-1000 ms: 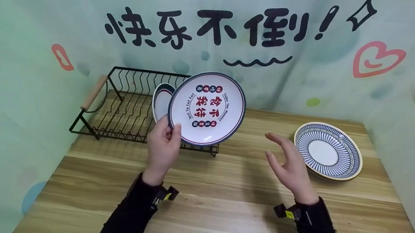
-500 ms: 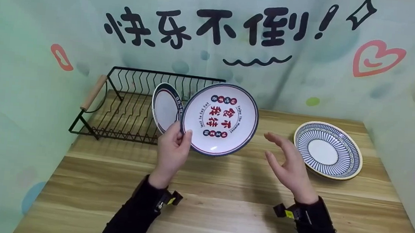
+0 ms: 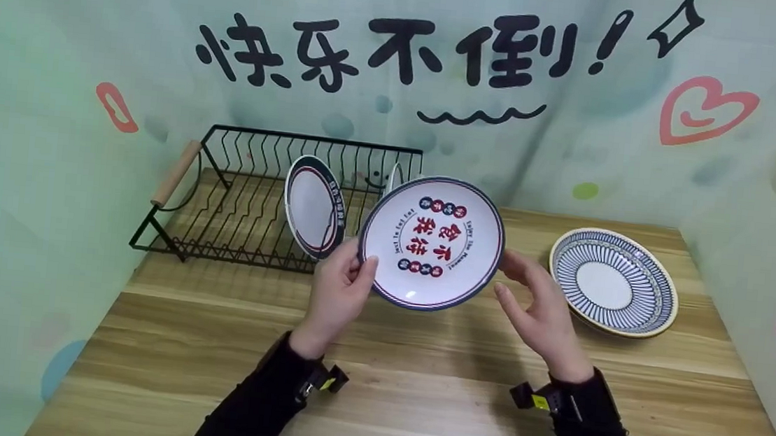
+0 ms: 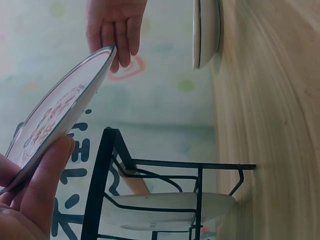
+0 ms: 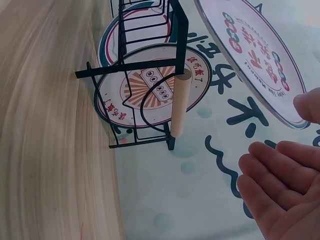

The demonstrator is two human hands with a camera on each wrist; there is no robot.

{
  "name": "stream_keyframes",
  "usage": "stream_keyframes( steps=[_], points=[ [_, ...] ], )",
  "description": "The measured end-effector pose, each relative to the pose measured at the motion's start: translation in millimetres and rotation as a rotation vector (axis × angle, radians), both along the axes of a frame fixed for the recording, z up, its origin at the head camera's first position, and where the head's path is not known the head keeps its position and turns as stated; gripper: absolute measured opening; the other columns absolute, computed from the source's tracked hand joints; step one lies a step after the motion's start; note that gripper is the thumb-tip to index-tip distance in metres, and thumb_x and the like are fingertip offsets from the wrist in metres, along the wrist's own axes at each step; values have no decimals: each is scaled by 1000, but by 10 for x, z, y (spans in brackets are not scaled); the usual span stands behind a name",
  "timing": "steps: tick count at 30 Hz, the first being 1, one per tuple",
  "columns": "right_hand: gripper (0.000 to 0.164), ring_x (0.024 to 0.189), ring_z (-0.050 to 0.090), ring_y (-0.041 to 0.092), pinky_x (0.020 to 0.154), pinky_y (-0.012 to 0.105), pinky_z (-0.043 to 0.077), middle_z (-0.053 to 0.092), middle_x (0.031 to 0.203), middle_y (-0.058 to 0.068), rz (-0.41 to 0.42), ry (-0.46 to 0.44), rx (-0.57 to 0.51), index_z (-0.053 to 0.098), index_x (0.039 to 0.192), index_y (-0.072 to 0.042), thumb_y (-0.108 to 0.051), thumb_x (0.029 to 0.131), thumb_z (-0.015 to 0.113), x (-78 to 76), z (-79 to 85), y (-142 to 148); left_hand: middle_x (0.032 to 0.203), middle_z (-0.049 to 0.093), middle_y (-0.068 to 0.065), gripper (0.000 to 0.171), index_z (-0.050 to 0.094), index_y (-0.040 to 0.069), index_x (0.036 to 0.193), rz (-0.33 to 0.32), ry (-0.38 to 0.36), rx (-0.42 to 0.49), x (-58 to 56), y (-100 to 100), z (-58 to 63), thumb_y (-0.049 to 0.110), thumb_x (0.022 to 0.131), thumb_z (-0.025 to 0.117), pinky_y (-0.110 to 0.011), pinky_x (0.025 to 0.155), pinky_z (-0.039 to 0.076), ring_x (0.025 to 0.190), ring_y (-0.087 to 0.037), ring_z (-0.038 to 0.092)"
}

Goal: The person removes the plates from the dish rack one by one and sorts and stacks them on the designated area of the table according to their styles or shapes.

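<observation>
Head view: left hand (image 3: 338,292) pinches the printed plate (image 3: 431,243) by its rim, raised near the rack (image 3: 244,253), apparently to leave its face uncovered; right hand (image 3: 542,314), thumb and fingers apart, flanks the opposite edge, contact unclear.

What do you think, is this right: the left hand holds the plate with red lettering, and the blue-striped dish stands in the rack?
Not quite: the blue-striped dish isn't in the rack. The head view shows it on the table, off to the right of the rack. The left hand does hold the plate with red lettering.
</observation>
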State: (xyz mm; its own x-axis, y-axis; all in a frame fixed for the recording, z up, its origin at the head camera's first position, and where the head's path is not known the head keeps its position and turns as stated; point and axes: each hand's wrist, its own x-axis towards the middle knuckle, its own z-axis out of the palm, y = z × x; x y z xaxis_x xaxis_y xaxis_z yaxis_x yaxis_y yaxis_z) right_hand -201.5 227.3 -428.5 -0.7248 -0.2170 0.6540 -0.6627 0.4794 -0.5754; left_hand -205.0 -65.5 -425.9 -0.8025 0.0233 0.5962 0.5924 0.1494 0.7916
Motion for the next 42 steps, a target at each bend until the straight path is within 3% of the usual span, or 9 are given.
stream_keyframes(
  steps=[4, 12, 19, 29, 42],
  points=[
    [44, 99, 64, 33, 89, 32, 54, 66, 112, 23, 4, -7, -21, 56, 125, 14, 16, 82, 68, -4, -1, -23, 82, 64, -13, 23, 63, -10, 114, -15, -5, -13, 16, 39, -29, -8, 91, 61, -21, 49, 47, 59, -11, 50],
    [35, 94, 64, 20, 83, 17, 53, 66, 106, 16, -2, -90, -48, 56, 125, 11, 8, 91, 63, 28, -10, -9, 94, 70, -18, 27, 61, -10, 118, -91, -29, -17, 21, 98, -80, -8, 92, 60, -27, 53, 55, 63, -20, 61],
    [17, 69, 58, 12, 61, 14, 49, 65, 82, 10, -38, -84, -53, 59, 111, 9, 8, 94, 58, 36, -39, 3, 100, 71, -21, 31, 59, -11, 122, -121, -45, -19, 24, 114, -105, -8, 91, 59, -29, 57, 58, 68, -24, 66],
    [7, 61, 51, 7, 53, 16, 44, 58, 71, 1, -76, -135, -44, 61, 101, 6, 5, 95, 59, 60, 5, 23, 101, 70, -23, 33, 57, -12, 125, -154, -121, -42, 49, 127, -68, -5, 93, 60, -30, 63, 60, 76, -27, 69],
    [9, 61, 58, 12, 55, 20, 54, 60, 72, 6, -52, -209, -112, 60, 103, 8, 2, 97, 58, 84, 41, 39, 111, 66, -26, 35, 54, -13, 127, -228, -153, -77, 58, 99, -40, -4, 94, 58, -29, 74, 60, 92, -28, 70]
  ],
)
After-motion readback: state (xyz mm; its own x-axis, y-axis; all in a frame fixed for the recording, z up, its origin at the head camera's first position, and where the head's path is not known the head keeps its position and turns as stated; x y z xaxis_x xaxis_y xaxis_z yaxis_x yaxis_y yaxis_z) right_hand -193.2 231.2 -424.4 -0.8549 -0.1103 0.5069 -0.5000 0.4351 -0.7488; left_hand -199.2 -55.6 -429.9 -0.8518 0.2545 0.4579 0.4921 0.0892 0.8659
